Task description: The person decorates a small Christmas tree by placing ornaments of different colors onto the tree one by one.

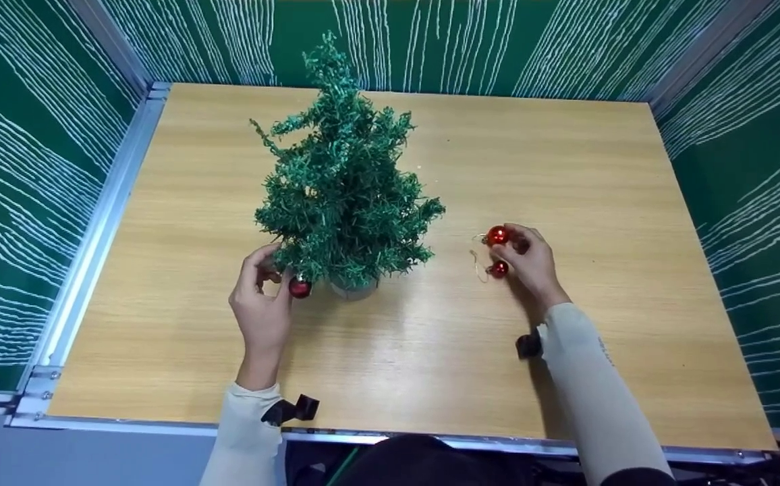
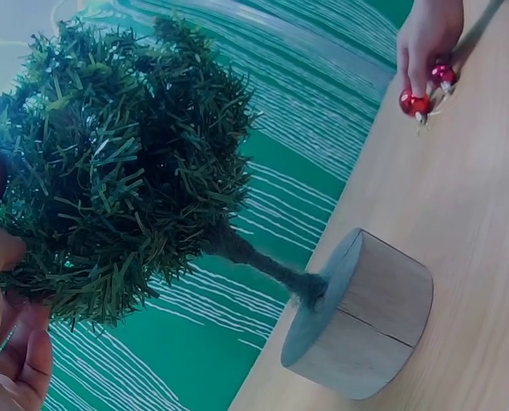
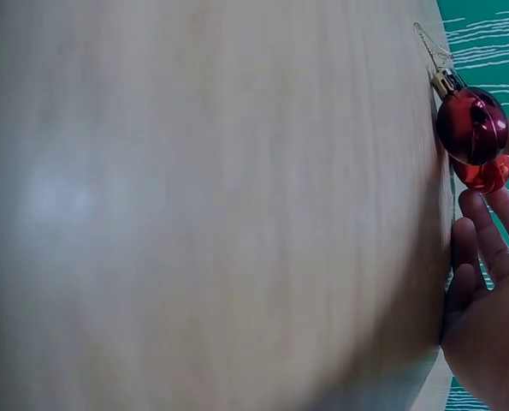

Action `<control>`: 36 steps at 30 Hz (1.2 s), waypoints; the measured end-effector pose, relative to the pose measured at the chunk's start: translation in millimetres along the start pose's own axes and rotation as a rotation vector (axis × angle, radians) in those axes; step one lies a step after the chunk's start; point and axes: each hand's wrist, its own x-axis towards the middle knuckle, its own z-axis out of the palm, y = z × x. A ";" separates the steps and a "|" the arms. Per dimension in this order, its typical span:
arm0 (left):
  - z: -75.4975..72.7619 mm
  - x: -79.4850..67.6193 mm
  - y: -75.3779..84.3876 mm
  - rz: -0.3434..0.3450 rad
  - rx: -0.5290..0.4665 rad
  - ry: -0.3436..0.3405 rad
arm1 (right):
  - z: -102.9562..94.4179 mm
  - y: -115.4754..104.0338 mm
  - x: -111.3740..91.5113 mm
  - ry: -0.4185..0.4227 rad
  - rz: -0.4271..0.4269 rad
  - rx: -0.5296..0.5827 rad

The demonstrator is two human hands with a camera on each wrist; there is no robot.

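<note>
A small green artificial Christmas tree (image 1: 346,182) stands left of centre on a round wooden base (image 2: 369,317). My left hand (image 1: 262,297) is at its lower left side, thumb and curled fingers pinching a branch tip (image 2: 32,278), the fingertips partly hidden by needles. Beside that thumb hangs a dark red bauble (image 1: 300,287), which shows at the edge of the left wrist view. To the right of the tree, my right hand (image 1: 530,262) holds a shiny red bauble (image 1: 497,235) between thumb and fingers, low over the table. A second loose red bauble (image 1: 499,268) lies just nearer, under the thumb.
Thin gold hanging loops (image 1: 481,266) trail left from the two baubles on the right. The wooden table (image 1: 565,169) has a metal frame (image 1: 103,223) along its left edge. Green panels with white streaks (image 1: 430,47) wall in the back and sides.
</note>
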 end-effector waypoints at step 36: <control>-3.3 -5.0 3.3 -0.026 0.005 -0.010 | -4.4 -1.6 -15.1 0.072 0.004 0.098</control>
